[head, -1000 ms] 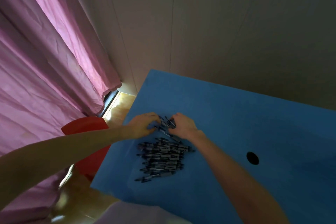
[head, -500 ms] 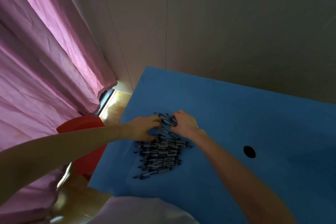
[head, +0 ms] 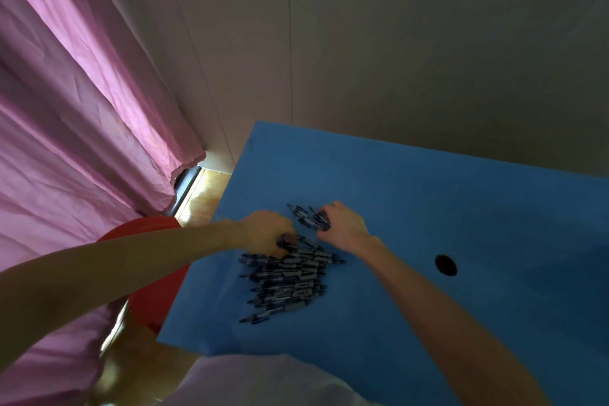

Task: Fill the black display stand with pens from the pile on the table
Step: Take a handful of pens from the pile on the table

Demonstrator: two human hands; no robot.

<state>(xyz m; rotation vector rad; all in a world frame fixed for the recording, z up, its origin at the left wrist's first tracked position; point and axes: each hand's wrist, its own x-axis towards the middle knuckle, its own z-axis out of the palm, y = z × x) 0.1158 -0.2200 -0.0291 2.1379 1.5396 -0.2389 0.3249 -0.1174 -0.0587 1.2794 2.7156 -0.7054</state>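
While both hands work the pen pile [head: 290, 277], no stand shows.
Left hand [head: 267, 234] pinches 1 pen, right hand [head: 342, 224] grips several; filling not started.

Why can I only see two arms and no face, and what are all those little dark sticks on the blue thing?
The camera sits on the person's head and looks down, so you see what they see: their own two arms, no face. There is no machine here, just bare hands. The little dark sticks are pens, lying in a pile on a blue table. The left hand is curled on the far end of the pile, its fingers round some pens there. The right hand grips a small bunch of pens just beyond the pile. The dark round spot is a hole in the table. On the left hangs a pink curtain, with something red below the table's edge. The black stand for the pens is not in the picture.
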